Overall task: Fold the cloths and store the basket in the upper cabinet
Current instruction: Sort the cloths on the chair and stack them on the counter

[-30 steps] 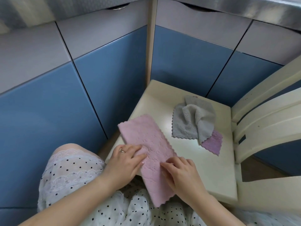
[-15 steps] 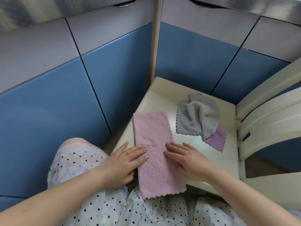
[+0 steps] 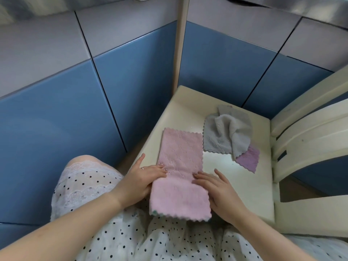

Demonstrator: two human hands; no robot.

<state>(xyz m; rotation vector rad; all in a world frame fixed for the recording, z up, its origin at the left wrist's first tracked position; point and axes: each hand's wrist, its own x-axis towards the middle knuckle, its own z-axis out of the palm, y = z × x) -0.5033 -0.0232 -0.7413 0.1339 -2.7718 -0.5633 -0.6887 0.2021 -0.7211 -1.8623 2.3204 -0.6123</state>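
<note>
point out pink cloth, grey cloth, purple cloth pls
pink cloth [image 3: 179,166]: head view, middle of the folded strip.
grey cloth [image 3: 226,134]: head view, crumpled centre.
purple cloth [image 3: 248,160]: head view, corner showing from under the grey one.

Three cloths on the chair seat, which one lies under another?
The purple scalloped cloth: only its corner shows from beneath the crumpled grey cloth. The long pink cloth lies apart, with both hands on it.
</note>
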